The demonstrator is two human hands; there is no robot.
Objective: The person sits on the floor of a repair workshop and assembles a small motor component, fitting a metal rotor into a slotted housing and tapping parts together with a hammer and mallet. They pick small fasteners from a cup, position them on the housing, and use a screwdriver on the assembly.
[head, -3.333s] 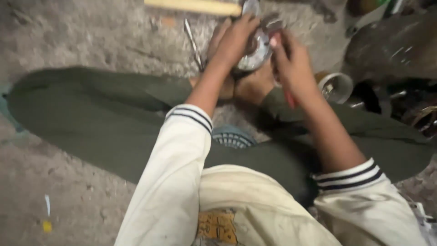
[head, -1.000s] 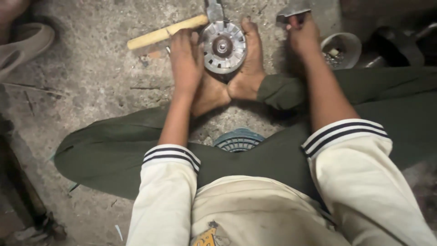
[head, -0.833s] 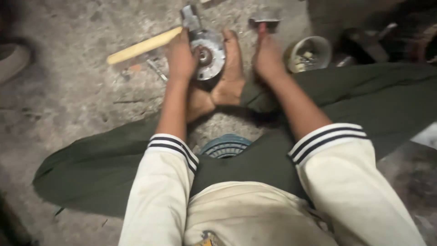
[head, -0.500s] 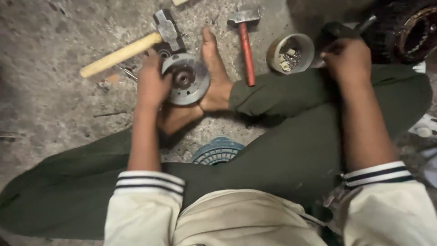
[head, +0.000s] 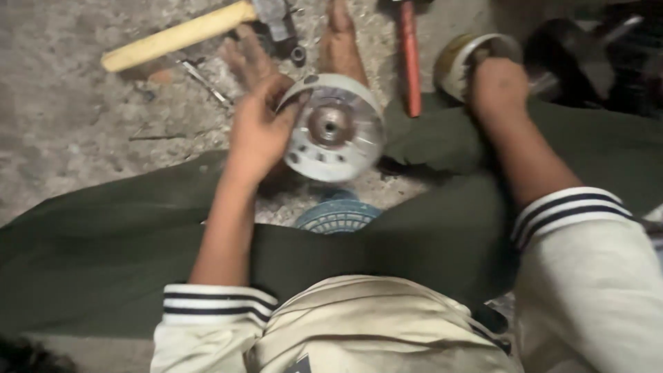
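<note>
Both hands are busy. The left hand [head: 259,128] grips the round silver metal disc with a dark hub and small holes [head: 331,131] by its left edge, fingers curled over the rim, and holds it tilted above the person's bare foot [head: 345,41] and crossed legs in dark green trousers [head: 428,207]. The right hand [head: 498,84] is closed in a fist at the rim of the small round tin cup [head: 461,56]; whether it grasps something inside I cannot tell, because the picture is blurred there.

Beyond the disc, on the rough grey concrete floor [head: 62,124], lie a hammer with a pale wooden handle [head: 176,34] and a hammer with a red handle [head: 410,59], just beside the foot.

I judge one risk: the disc is held only at one edge, so it can slip and fall onto the foot directly under it. Also the fist may tip the cup, which stands close to the knee.
</note>
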